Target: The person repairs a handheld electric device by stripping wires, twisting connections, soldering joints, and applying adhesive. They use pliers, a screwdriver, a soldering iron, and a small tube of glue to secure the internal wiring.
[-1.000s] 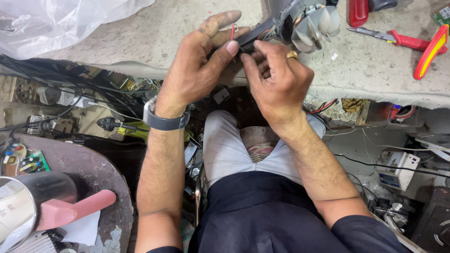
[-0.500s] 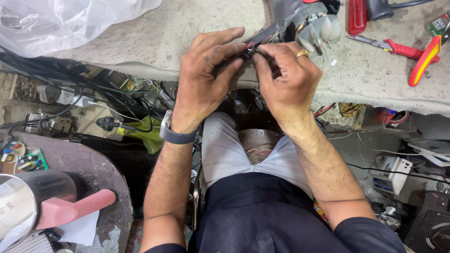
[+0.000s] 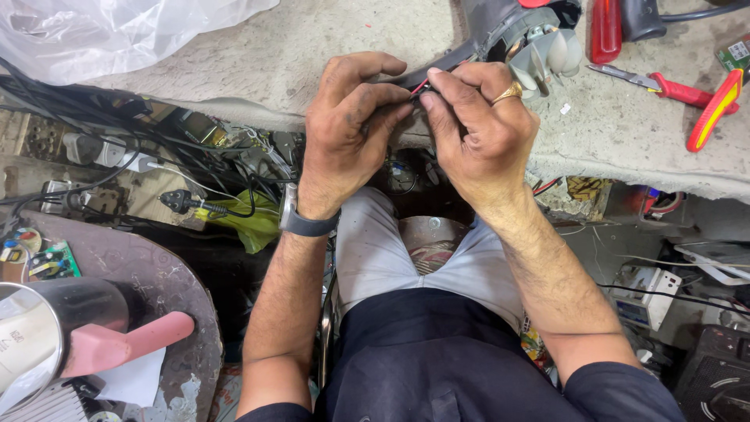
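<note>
A lot is getting hidden here. The thin red wire [image 3: 420,84] is only peeking out as a short sliver between the two sets of fingertips, and where its ends are going is impossible to make out because both hands are covering it. The dark grey appliance housing [image 3: 500,27] is running off the top edge, so only its lower part and the pale fan blades [image 3: 551,55] are showing. The red-handled pliers [image 3: 664,86] and the red and yellow tool [image 3: 715,105] are lying on the concrete bench [image 3: 234,55], the second one partly cut off at the right edge.

The left hand [image 3: 348,129] is pinching with thumb and forefinger curled in tight, and the right hand [image 3: 480,129], wearing a gold ring [image 3: 508,94], is doing the same from the other side. Both are gripping that red wire right at the bench edge, just below the housing, fingertips nearly touching each other. Whether a dark cable is also sitting in the pinch is hard to tell. A pink-handled heat gun [image 3: 86,336] is sitting well apart at lower left.
</note>
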